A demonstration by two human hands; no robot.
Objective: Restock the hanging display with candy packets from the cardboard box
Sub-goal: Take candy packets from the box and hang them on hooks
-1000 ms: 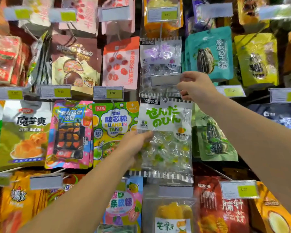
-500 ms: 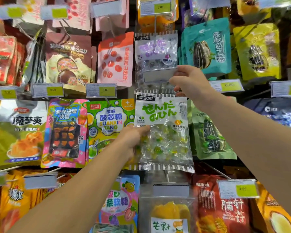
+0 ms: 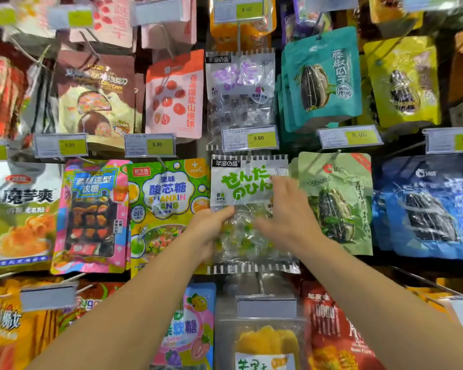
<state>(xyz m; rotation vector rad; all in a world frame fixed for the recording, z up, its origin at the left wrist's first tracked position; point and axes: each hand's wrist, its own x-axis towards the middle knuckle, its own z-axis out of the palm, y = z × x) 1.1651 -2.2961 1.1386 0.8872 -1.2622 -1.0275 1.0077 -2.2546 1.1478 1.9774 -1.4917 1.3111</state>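
Candy packet (image 3: 247, 206) hangs on its hook; left hand (image 3: 211, 231) pinches its edge, right hand (image 3: 286, 217) rests spread. Cardboard box unseen; remainder unknowable.

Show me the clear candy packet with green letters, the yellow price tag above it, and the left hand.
clear candy packet with green letters (image 3: 247, 182), head view, on its white printed top.
yellow price tag (image 3: 250, 138), head view, its middle.
left hand (image 3: 207, 231), head view, its back.

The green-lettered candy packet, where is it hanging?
In the head view's middle, the green-lettered candy packet hangs under a 5.00 price tag, between the sour candy bag and green seed pouch.
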